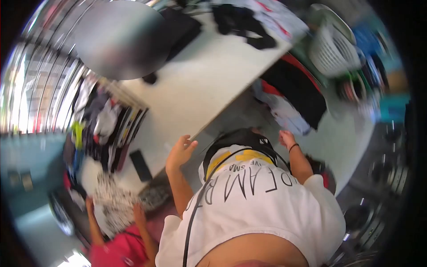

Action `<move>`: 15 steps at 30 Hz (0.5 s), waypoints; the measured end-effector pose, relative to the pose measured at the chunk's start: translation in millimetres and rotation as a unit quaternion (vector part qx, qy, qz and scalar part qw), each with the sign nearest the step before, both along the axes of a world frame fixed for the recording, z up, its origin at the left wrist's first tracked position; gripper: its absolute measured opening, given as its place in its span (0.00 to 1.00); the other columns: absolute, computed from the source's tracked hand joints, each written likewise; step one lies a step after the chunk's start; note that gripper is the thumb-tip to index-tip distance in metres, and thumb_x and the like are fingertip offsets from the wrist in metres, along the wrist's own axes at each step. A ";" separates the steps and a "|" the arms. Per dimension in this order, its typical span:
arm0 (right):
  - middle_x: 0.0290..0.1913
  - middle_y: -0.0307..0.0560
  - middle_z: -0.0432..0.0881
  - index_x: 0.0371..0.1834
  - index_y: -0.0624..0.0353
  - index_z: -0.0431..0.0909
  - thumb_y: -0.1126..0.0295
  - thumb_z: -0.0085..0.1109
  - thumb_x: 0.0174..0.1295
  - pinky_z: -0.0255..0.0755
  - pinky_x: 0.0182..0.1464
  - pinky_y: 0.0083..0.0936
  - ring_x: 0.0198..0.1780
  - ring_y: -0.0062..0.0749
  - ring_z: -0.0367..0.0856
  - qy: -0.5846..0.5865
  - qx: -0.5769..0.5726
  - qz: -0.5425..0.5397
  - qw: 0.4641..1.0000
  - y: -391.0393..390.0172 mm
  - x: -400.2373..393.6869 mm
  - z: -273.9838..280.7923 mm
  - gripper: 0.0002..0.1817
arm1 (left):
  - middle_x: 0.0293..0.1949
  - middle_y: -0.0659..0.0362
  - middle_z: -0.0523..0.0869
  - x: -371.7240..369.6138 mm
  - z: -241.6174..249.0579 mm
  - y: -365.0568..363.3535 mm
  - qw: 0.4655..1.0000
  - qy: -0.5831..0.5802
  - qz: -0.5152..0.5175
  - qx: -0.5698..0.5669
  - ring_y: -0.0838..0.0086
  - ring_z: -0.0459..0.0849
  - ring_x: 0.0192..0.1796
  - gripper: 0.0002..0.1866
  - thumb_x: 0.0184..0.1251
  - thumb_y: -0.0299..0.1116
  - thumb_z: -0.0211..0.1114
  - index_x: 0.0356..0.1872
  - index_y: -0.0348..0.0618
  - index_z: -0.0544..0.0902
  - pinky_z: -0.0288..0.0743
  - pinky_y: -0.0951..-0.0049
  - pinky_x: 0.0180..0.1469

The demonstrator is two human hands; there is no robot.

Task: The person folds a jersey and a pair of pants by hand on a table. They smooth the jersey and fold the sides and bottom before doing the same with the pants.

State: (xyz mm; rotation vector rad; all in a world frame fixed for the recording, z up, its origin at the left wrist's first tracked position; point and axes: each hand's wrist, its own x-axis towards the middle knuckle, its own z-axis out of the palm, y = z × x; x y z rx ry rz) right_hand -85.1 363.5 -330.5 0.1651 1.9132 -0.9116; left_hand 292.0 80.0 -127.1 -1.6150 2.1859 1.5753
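Both hands are raised in front of the person's chest, with nothing in either. At picture left, one hand [180,151] is loosely open, its fingers curled against the near edge of the white tabletop [200,84]. The other hand [287,138], with a dark band at the wrist, is also open and reaches toward a heap of clothes [284,107] lying just past the tabletop's edge; whether it touches the cloth I cannot tell. The picture is tilted and blurred, so I cannot say with certainty which hand is the left and which the right.

Far left, a rack stuffed with mixed garments [100,120] stands against a wall of shiny slats. Below it, another person in a red top [120,251] holds up a black-and-white patterned cloth [111,202] in both hands, close beside the wearer's arm. A dark flat object [140,165] lies on the tabletop near that corner. Between the hands, a black bag [242,138] with a strap hangs against the wearer's white printed shirt [262,204] and blocks the view of the floor beneath. Black clothing [242,22] lies on the tabletop's far end. At right, a white laundry basket [333,49] stands on the floor past a black-and-red garment [298,86].
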 end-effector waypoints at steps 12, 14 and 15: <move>0.26 0.35 0.70 0.31 0.49 0.71 0.55 0.50 0.56 0.65 0.30 0.29 0.25 0.26 0.68 -0.143 0.131 -0.304 0.933 166.9 32.3 -2.8 0.11 | 0.42 0.50 0.79 -236.3 -35.5 -23.2 0.897 -0.009 -0.442 -0.012 0.65 0.78 0.40 0.31 0.56 0.49 0.60 0.52 0.33 0.68 0.72 0.70 0.44; 0.24 0.35 0.69 0.29 0.50 0.70 0.56 0.51 0.56 0.63 0.25 0.27 0.22 0.25 0.67 -0.169 0.084 -0.258 0.948 175.5 -4.7 -21.7 0.11 | 0.41 0.49 0.79 -268.4 -38.7 -12.6 0.898 -0.009 -0.439 0.008 0.65 0.79 0.41 0.30 0.56 0.48 0.60 0.52 0.33 0.68 0.72 0.69 0.44; 0.22 0.35 0.68 0.28 0.50 0.69 0.56 0.51 0.56 0.60 0.20 0.25 0.19 0.25 0.66 -0.189 0.036 -0.206 0.959 180.8 -28.7 -32.7 0.11 | 0.41 0.48 0.79 -285.8 -41.3 -6.5 0.902 -0.005 -0.430 0.026 0.65 0.79 0.42 0.29 0.56 0.48 0.60 0.52 0.33 0.69 0.71 0.69 0.45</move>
